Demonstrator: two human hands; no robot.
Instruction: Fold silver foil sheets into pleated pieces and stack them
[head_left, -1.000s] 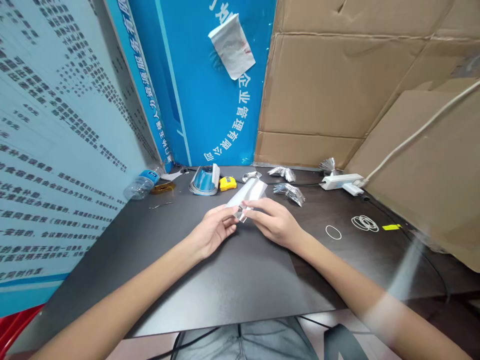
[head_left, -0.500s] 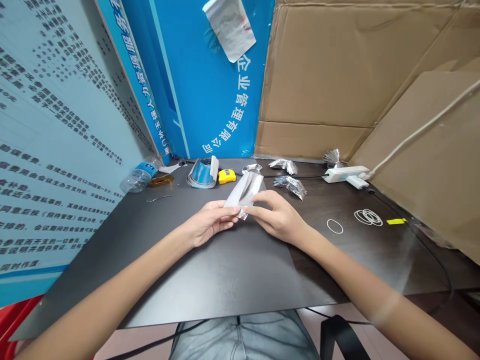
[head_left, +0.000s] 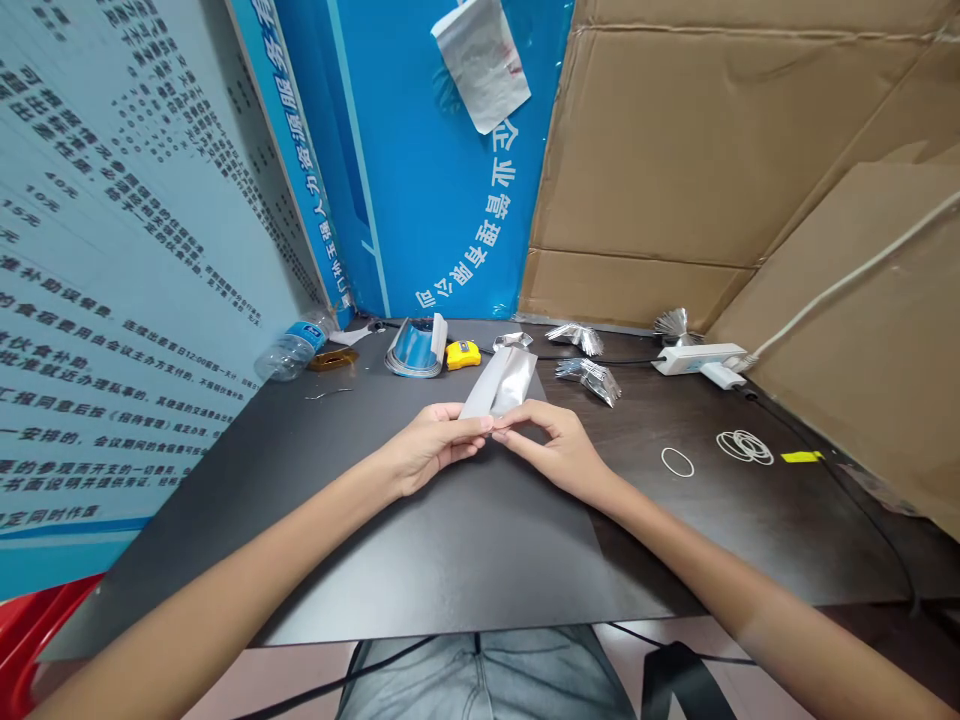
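Above the middle of the table, a silvery foil strip (head_left: 504, 382) with a whitish face is held between both hands and slants away from me. My left hand (head_left: 442, 442) pinches its near left end between thumb and fingers. On the near right end, thumb and index finger of my right hand (head_left: 551, 440) are closed on the strip. The fingertips of the two hands almost meet, and they hide the strip's near edge. Just beyond it lie a yellow tape measure (head_left: 463, 354) and a small silvery foil piece (head_left: 513, 340).
A bent stack of blue and silver strips (head_left: 417, 348) stands behind my left hand. Silver foil bundles (head_left: 589, 380) lie at the back right, near a white power strip (head_left: 697, 360). White rubber bands (head_left: 745, 447) are on the right; a plastic bottle (head_left: 296, 345) is at the left.
My right index finger has come down from the strip's side to its near end, beside the thumb. The strip's right half has turned and looks brighter. The whole view has shifted slightly.
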